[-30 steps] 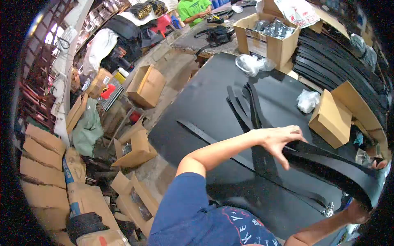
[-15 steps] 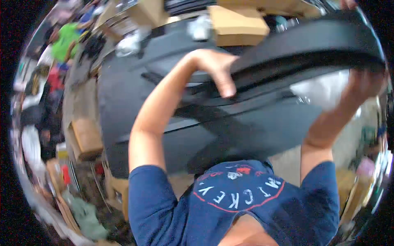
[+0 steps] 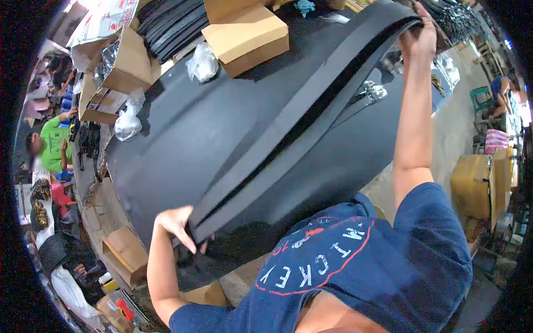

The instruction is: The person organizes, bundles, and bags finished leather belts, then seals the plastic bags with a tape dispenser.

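A bundle of long, flat black strips [image 3: 294, 119] stretches diagonally between my two hands, above a table with a black surface [image 3: 161, 166]. Near the table's front left, my left hand [image 3: 180, 226] is closed round the lower end of the bundle, thumb on top. Out at the upper right, my right hand [image 3: 420, 41] grips the other end, where the strips bend over. A dark gap runs lengthwise between the strips. A clear bag with shiny small pieces [image 3: 372, 91] lies on the table beyond the bundle, partly hidden by it.
An open cardboard box [image 3: 250, 41] and small plastic bags [image 3: 202, 62] stand along the table's far side, beside stacked black strips [image 3: 172, 28]. Another carton [image 3: 119, 75] is at the far left. A person in green [image 3: 55, 144] is off left. Yellowish boxes [image 3: 472, 183] stand right.
The view has turned. The bundle now slants from lower left to upper right, held straighter. My left hand has come down towards the front left; my right hand has moved up and inward.
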`<state>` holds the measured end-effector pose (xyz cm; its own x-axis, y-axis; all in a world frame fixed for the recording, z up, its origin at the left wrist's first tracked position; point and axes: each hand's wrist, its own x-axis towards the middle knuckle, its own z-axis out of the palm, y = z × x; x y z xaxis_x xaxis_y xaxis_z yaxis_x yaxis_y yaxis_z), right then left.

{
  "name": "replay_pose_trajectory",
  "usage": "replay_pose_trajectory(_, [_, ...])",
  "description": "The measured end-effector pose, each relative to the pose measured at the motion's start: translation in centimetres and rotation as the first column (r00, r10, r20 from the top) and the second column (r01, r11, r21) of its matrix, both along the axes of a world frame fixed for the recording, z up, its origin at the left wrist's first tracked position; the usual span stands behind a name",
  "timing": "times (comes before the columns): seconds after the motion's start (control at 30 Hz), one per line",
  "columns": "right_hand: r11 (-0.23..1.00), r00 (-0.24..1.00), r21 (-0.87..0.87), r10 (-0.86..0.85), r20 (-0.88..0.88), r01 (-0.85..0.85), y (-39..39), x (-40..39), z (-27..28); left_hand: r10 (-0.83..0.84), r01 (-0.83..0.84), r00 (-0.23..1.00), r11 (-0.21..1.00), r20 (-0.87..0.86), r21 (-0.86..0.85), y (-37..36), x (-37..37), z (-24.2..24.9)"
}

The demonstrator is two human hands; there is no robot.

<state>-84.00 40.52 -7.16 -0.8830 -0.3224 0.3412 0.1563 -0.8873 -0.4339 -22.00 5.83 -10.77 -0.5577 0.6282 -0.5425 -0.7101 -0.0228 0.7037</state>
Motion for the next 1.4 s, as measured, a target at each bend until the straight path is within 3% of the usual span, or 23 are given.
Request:
replay_pose_trajectory(0.03, [0.959,0.960,0.024,0.281,0.012,-0.281,0.9,-0.2,-0.4,-0.033,0.032,0.999,0.999,0.019,0.024,0.7,0.6,0.0])
replay_pose_trajectory(0.13, [0.976,0.972,0.062,0.199,0.126,-0.207,1.5,-1.2,-3.9,0.025,-0.019,0.984,0.999,0.179,-0.034,0.1,5.0,-1.5])
replay_pose_trajectory(0.23, [0.988,0.975,0.120,0.073,0.210,-0.100,-1.0,3.0,-3.5,0.106,-0.070,0.992,0.915,0.069,-0.397,-1.2,6.7,0.1])
replay_pose_trajectory(0.3, [0.929,0.946,0.186,0.303,0.115,-0.320,-3.2,8.9,-1.0,0.047,0.014,0.996,0.743,0.074,-0.669,-2.2,5.4,3.2])
replay_pose_trajectory(0.37, [0.934,0.953,0.218,0.250,0.174,-0.285,-3.8,9.4,-2.8,0.238,-0.146,0.971,0.663,0.022,-0.735,-3.4,5.3,4.3])
replay_pose_trajectory(0.43, [0.832,0.990,0.548,0.136,-0.041,-0.092,-4.6,11.0,-4.2,0.258,-0.089,0.963,0.567,0.074,-0.819,-5.6,5.3,4.0])
replay_pose_trajectory(0.5, [0.856,0.987,0.493,0.129,0.094,-0.159,-5.5,14.2,-5.7,0.272,-0.092,0.959,0.552,0.074,-0.829,-7.1,4.8,3.9])
replay_pose_trajectory(0.57, [0.780,0.950,0.609,-0.059,0.306,-0.147,-6.4,15.7,-9.7,0.195,0.065,0.967,0.421,0.161,-0.905,-9.6,5.6,2.8])
replay_pose_trajectory(0.6, [0.748,0.965,0.643,-0.015,0.264,-0.164,-6.8,16.5,-11.6,0.154,0.155,0.964,0.337,0.217,-0.928,-10.7,6.1,1.6])
replay_pose_trajectory(0.7, [0.625,0.968,0.747,0.057,0.246,-0.227,-7.8,18.8,-15.5,0.235,0.228,0.921,0.318,0.310,-0.920,-12.9,6.9,-2.0])
replay_pose_trajectory(0.73, [0.571,0.992,0.813,0.037,0.117,-0.118,-8.4,19.9,-15.7,0.213,0.315,0.913,0.176,0.348,-0.933,-12.2,6.3,-2.0])
replay_pose_trajectory(0.77, [0.493,1.000,0.870,-0.018,0.008,0.002,-8.9,21.0,-15.8,0.202,0.317,0.915,0.175,0.349,-0.932,-12.4,6.5,-2.8])
replay_pose_trajectory(0.83, [0.102,0.943,0.988,0.324,0.075,-0.114,-7.3,21.7,-13.1,0.151,0.407,0.904,-0.012,0.400,-0.914,-13.1,7.4,-5.1])
replay_pose_trajectory(0.87, [-0.172,0.868,0.985,0.490,0.076,0.011,-6.4,22.0,-10.3,0.162,0.420,0.883,0.147,0.441,-0.895,-13.3,7.0,-5.1])
replay_pose_trajectory(0.9, [-0.277,0.799,0.955,0.595,0.087,0.102,-5.3,21.4,-11.1,0.162,0.414,0.886,0.152,0.436,-0.898,-13.4,7.3,-5.7])
replay_pose_trajectory(0.97, [-0.335,0.896,0.904,0.432,-0.101,0.264,-3.1,21.3,-10.9,0.220,0.379,0.904,-0.016,0.366,-0.925,-13.7,8.9,-7.5])
replay_pose_trajectory(1.03, [-0.410,0.713,0.602,0.207,-0.670,0.685,0.0,20.3,-13.5,0.184,0.286,0.943,-0.021,0.278,-0.958,-15.1,9.7,-10.1])
replay_pose_trajectory(1.1, [-0.551,0.665,0.496,0.151,-0.732,0.671,2.3,19.8,-15.6,0.168,0.133,0.979,-0.098,0.115,-0.986,-14.7,9.2,-10.8])
replay_pose_trajectory(1.13, [-0.545,0.710,0.549,0.129,-0.692,0.634,3.7,19.4,-18.5,0.188,0.074,0.981,-0.170,0.041,-0.983,-13.2,7.0,-10.3])
replay_pose_trajectory(1.2, [-0.525,0.747,0.599,0.113,-0.655,0.604,5.0,18.1,-20.1,0.122,-0.311,0.942,-0.037,-0.313,-0.950,-9.4,1.8,-8.7])
replay_pose_trajectory(1.27, [-0.305,0.893,0.860,-0.063,-0.446,0.408,6.3,17.3,-19.1,-0.128,-0.623,0.769,0.070,-0.626,-0.779,-5.5,-3.3,-8.9])
replay_pose_trajectory(1.3, [-0.023,0.893,0.914,-0.205,-0.401,0.405,7.0,16.1,-19.8,-0.250,-0.691,0.680,0.097,-0.689,-0.717,-3.0,-6.0,-8.7])
replay_pose_trajectory(1.4, [0.235,0.874,0.863,-0.318,-0.368,0.448,8.4,14.0,-12.4,-0.371,-0.688,0.635,0.127,-0.677,-0.715,4.8,-12.2,-8.4])
